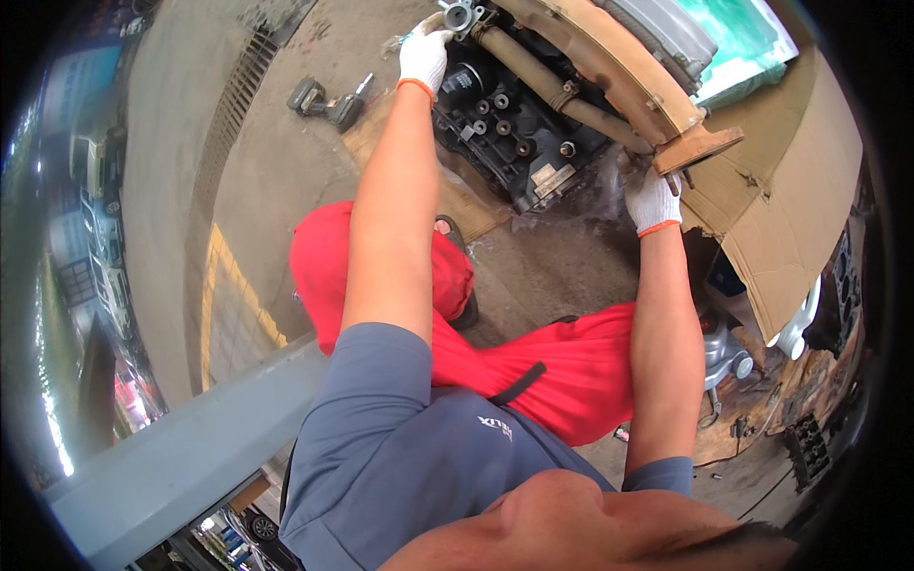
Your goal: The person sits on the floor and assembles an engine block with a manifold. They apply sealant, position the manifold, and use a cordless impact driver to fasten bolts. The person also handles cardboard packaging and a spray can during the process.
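Note:
A dark engine block (519, 143) lies on the ground in front of me, with several round fittings on its near face. Over it slants a dull metal pipe (538, 81) with a pale flanged end (459, 16). My left hand (426, 55), in a white knit glove with an orange cuff, is closed on that flanged end. My right hand (654, 200), gloved alike, is closed around the pipe's lower right end. Its fingers are partly hidden under the flange of a rusty brown manifold (619, 62), which rises beside the pipe.
A cordless drill (328, 105) lies on the floor at left, beyond flattened cardboard (381, 133). Clear plastic film (595, 190) sits under the engine. At right are a large cardboard sheet (781, 181), green wrapping (743, 48) and metal parts (809, 452). A grey beam (190, 457) stands at lower left.

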The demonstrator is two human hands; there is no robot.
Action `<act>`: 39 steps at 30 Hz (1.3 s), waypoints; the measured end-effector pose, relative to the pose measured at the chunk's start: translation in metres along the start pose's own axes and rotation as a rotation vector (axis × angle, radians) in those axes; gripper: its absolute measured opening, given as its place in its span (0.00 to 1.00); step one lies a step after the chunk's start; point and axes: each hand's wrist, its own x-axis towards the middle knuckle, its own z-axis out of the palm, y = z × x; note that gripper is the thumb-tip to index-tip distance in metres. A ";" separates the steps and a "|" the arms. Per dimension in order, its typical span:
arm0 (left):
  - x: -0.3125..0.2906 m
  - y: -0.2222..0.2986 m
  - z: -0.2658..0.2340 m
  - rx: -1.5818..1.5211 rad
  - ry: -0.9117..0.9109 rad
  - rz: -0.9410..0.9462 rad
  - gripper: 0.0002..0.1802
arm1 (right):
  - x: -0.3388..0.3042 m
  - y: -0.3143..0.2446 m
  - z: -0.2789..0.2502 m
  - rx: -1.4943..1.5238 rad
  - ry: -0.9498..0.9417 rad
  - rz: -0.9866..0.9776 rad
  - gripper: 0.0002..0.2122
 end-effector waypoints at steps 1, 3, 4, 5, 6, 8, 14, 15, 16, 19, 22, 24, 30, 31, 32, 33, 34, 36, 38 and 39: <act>0.002 -0.006 -0.005 -0.004 -0.005 0.006 0.29 | 0.001 -0.002 0.001 -0.133 -0.019 -0.026 0.15; -0.011 0.002 -0.004 0.100 0.036 0.003 0.30 | -0.006 -0.044 -0.019 -0.417 -0.099 -0.108 0.15; -0.012 0.012 0.002 0.146 0.047 0.016 0.31 | -0.009 -0.051 -0.019 -0.348 -0.059 -0.088 0.16; -0.008 0.008 -0.006 0.391 0.073 0.047 0.33 | -0.010 -0.056 -0.015 -0.272 -0.027 -0.081 0.16; -0.015 0.014 0.006 0.478 0.210 0.048 0.27 | -0.011 -0.051 -0.016 -0.237 0.034 -0.107 0.17; -0.034 0.032 0.020 0.697 0.339 -0.073 0.23 | -0.013 -0.056 -0.022 -0.234 0.007 -0.099 0.18; -0.087 0.081 0.066 1.136 0.179 -0.060 0.39 | -0.002 -0.043 0.008 0.422 0.054 0.067 0.15; -0.085 0.091 0.071 1.168 0.024 -0.085 0.42 | 0.000 -0.039 0.021 0.611 0.067 0.134 0.15; -0.084 0.090 0.077 1.198 0.049 0.011 0.45 | 0.003 -0.043 0.034 0.768 0.093 0.196 0.16; -0.064 0.097 0.079 1.015 -0.115 -0.276 0.45 | 0.008 -0.052 0.043 1.007 0.228 0.425 0.16; -0.030 0.062 0.067 1.075 -0.140 -0.297 0.45 | 0.013 -0.072 0.042 1.204 0.316 0.538 0.18; -0.010 0.022 0.055 0.657 -0.075 -0.352 0.33 | 0.024 -0.073 0.048 1.404 0.369 0.535 0.20; -0.001 0.022 0.054 0.214 0.034 -0.612 0.23 | 0.005 -0.102 -0.019 1.146 0.309 0.659 0.27; -0.006 0.024 0.054 0.062 -0.028 -0.608 0.24 | 0.004 -0.101 -0.018 1.134 0.325 0.668 0.28; -0.013 0.025 0.049 -0.093 -0.076 -0.604 0.25 | 0.001 -0.105 -0.022 1.121 0.327 0.672 0.28; -0.023 0.043 0.071 0.049 -0.048 -0.655 0.28 | 0.002 -0.101 -0.027 1.119 0.350 0.679 0.28; -0.032 0.055 0.080 0.029 -0.051 -0.650 0.28 | 0.001 -0.103 -0.030 1.118 0.358 0.681 0.27; -0.039 0.067 0.091 -0.027 -0.049 -0.634 0.28 | 0.001 -0.102 -0.033 1.100 0.361 0.658 0.27; -0.038 0.057 0.083 -0.044 0.007 -0.589 0.27 | -0.003 -0.101 -0.034 1.072 0.350 0.623 0.27; -0.035 0.048 0.077 -0.060 0.040 -0.563 0.27 | -0.002 -0.100 -0.033 1.089 0.322 0.617 0.27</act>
